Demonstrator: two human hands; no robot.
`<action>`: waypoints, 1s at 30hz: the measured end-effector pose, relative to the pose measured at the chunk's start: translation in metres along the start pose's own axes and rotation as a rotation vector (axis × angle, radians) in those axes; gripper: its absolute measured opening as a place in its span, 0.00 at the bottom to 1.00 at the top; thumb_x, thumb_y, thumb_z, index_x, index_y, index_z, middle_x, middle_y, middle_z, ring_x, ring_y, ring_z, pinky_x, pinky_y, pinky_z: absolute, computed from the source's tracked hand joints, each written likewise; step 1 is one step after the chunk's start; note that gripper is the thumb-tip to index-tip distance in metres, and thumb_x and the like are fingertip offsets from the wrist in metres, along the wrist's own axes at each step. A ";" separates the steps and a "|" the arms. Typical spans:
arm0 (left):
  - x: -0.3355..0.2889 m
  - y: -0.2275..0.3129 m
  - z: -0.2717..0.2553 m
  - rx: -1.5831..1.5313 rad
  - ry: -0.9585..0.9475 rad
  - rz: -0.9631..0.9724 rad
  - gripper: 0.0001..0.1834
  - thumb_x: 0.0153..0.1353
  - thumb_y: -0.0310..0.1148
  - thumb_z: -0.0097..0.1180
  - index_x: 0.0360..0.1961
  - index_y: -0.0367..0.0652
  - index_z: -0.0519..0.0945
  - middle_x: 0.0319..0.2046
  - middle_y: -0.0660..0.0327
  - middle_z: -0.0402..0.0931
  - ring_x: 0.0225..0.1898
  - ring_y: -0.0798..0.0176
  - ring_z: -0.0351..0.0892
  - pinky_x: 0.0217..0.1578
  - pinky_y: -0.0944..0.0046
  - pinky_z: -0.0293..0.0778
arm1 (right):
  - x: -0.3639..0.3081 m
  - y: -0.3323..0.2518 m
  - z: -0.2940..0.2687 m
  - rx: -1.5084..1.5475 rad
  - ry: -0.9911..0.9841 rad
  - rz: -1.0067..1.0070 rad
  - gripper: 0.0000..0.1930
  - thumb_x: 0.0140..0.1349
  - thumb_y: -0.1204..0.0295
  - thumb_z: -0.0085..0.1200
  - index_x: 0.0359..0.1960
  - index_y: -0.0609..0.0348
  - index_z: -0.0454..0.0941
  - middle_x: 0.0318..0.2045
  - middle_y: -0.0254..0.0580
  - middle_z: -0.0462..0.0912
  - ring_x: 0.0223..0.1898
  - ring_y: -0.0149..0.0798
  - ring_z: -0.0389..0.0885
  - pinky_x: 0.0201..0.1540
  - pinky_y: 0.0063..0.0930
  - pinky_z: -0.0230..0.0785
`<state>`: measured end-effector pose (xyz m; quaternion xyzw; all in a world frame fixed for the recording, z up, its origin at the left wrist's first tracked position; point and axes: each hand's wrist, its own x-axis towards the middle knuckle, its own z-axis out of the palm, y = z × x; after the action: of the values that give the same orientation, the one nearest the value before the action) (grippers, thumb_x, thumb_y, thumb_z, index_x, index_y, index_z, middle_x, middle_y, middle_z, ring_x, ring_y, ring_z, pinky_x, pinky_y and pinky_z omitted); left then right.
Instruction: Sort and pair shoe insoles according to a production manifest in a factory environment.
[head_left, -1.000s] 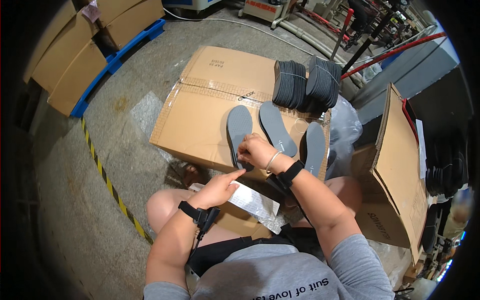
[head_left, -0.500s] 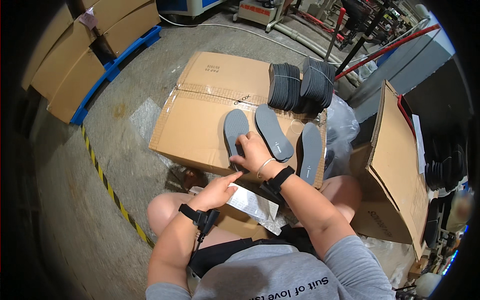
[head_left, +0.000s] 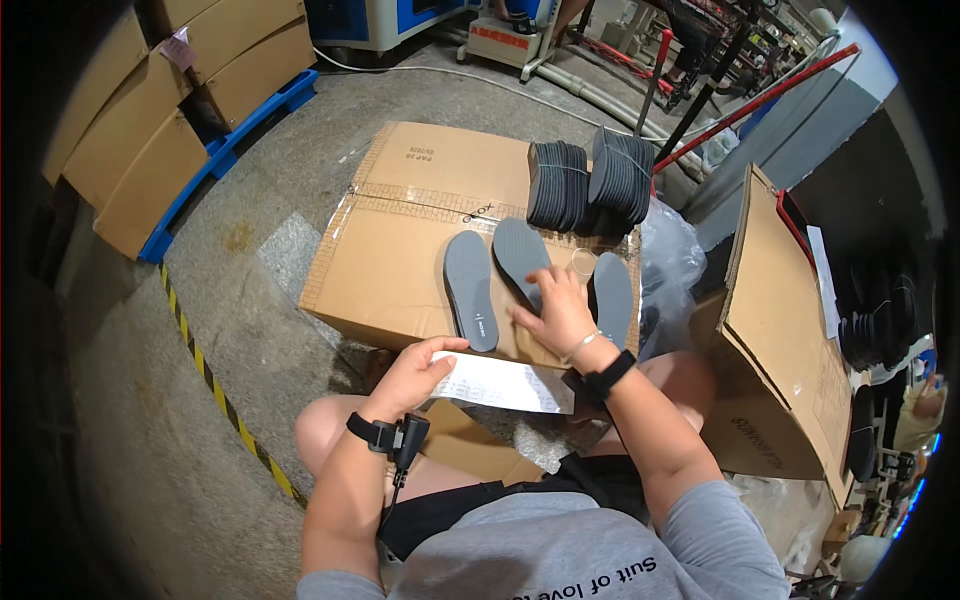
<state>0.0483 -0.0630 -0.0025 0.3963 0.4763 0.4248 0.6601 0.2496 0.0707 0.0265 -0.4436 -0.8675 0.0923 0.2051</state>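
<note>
Three spots along the near side of a cardboard box (head_left: 395, 260) hold grey shoe insoles. The left insole (head_left: 470, 275) lies with a small white print at its near end. On the middle insole (head_left: 515, 250) my right hand (head_left: 562, 318) is closed, thumb at its left edge and fingers over its near part, which is hidden. To the right lies another insole (head_left: 612, 290). My left hand (head_left: 408, 375) pinches the left end of a white paper strip (head_left: 505, 385) with rows of faint print, just below the left insole's near end.
Two tied stacks of insoles (head_left: 560, 185) stand at the box's far right, near a loose rubber band (head_left: 583, 262). An open carton (head_left: 775, 340) and clear plastic (head_left: 670, 245) are on the right. Boxes on a blue pallet (head_left: 230, 150) stand far left.
My right hand has moved right, from the left insole to the middle one. The left insole now shows its print. My left hand has drawn back slightly left, and the paper strip lies more level.
</note>
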 end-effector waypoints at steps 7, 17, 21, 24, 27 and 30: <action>-0.005 0.010 0.002 0.234 0.242 0.167 0.13 0.59 0.26 0.48 0.45 0.38 0.74 0.38 0.58 0.77 0.41 0.64 0.76 0.43 0.66 0.70 | -0.035 -0.028 0.001 0.623 -0.556 0.035 0.13 0.54 0.68 0.55 0.36 0.65 0.77 0.27 0.54 0.79 0.31 0.50 0.79 0.37 0.34 0.70; 0.000 0.004 0.008 1.012 0.236 0.362 0.09 0.56 0.31 0.51 0.38 0.44 0.79 0.35 0.58 0.78 0.44 0.57 0.74 0.59 0.46 0.48 | -0.030 -0.033 0.017 0.584 -0.600 -0.069 0.12 0.53 0.67 0.56 0.32 0.65 0.77 0.29 0.53 0.80 0.31 0.52 0.78 0.37 0.37 0.70; 0.003 0.005 0.005 0.928 0.197 0.298 0.09 0.57 0.30 0.51 0.37 0.41 0.79 0.30 0.57 0.79 0.38 0.59 0.77 0.53 0.52 0.59 | -0.034 -0.033 0.023 0.510 -0.424 -0.173 0.11 0.53 0.70 0.56 0.36 0.63 0.76 0.29 0.49 0.80 0.30 0.46 0.79 0.35 0.33 0.70; 0.006 0.000 0.000 0.729 0.199 0.195 0.09 0.58 0.28 0.51 0.36 0.36 0.78 0.27 0.58 0.79 0.30 0.67 0.77 0.40 0.64 0.70 | -0.039 -0.042 0.017 0.294 -0.277 -0.343 0.11 0.52 0.72 0.53 0.37 0.60 0.76 0.31 0.45 0.80 0.33 0.43 0.78 0.41 0.33 0.67; 0.008 -0.008 0.001 0.505 0.220 0.142 0.09 0.59 0.28 0.50 0.36 0.33 0.78 0.26 0.62 0.78 0.27 0.74 0.73 0.29 0.72 0.71 | -0.046 -0.043 0.021 0.122 -0.106 -0.469 0.11 0.49 0.73 0.50 0.36 0.58 0.75 0.35 0.42 0.79 0.36 0.40 0.75 0.47 0.32 0.63; 0.010 -0.008 0.002 0.417 0.186 0.046 0.09 0.60 0.28 0.50 0.35 0.31 0.78 0.26 0.66 0.77 0.29 0.77 0.71 0.30 0.73 0.70 | -0.050 -0.040 0.023 0.041 -0.007 -0.551 0.12 0.47 0.72 0.48 0.35 0.59 0.75 0.39 0.40 0.77 0.40 0.41 0.74 0.49 0.34 0.61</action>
<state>0.0534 -0.0568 -0.0118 0.4940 0.6035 0.3667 0.5072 0.2365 0.0072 0.0058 -0.1862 -0.9542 0.0521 0.2285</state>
